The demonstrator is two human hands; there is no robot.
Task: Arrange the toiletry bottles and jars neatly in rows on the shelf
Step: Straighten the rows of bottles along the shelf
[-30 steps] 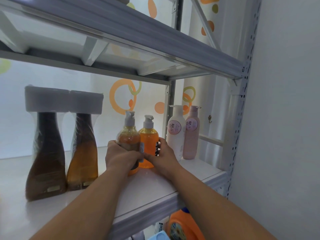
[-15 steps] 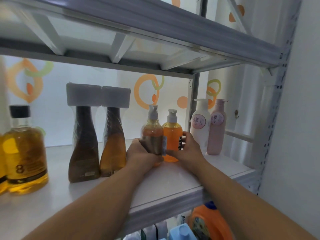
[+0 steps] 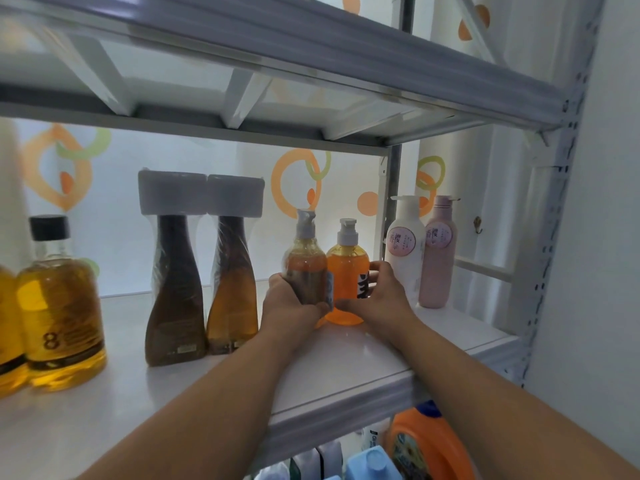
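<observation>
**Pump bottles remain in hand; no release recorded**

Change noted: over the last second nothing on the shelf [image 3: 346, 368] has visibly shifted. Both hands remain on the same two bottles. Only the view has swung left, bringing a black-capped amber bottle [image 3: 60, 317] into sight at the left end.

Left hand [image 3: 291, 306]: its fingers [image 3: 318, 308] are curled round the lower body of the wrapped pump bottle [image 3: 306, 265]. The hand hides the bottle's base, so I cannot tell whether it stands on the shelf or is raised off it.

Right hand [image 3: 377, 299]: it is cupped against the right flank of the orange pump bottle [image 3: 348, 268], fingers curled round it. That bottle's base rests on the shelf board.

Position: the two pump bottles touch side to side, with the wrapped one slightly overlapping the orange one toward the front. The pair sits between two tall brown bottles [image 3: 175, 289] on the left and, on the right, a white bottle [image 3: 405, 244] and a pink bottle [image 3: 438, 254]. The right hand is just beside the white bottle.

Assessment: the step in hand appears to be the final squaring of this pair within the row. With the grip unchanged, I judge the placement unfinished. The other bottles in view stand upright in a line.

Risk: the right hand could nudge the white bottle as it withdraws.
</observation>
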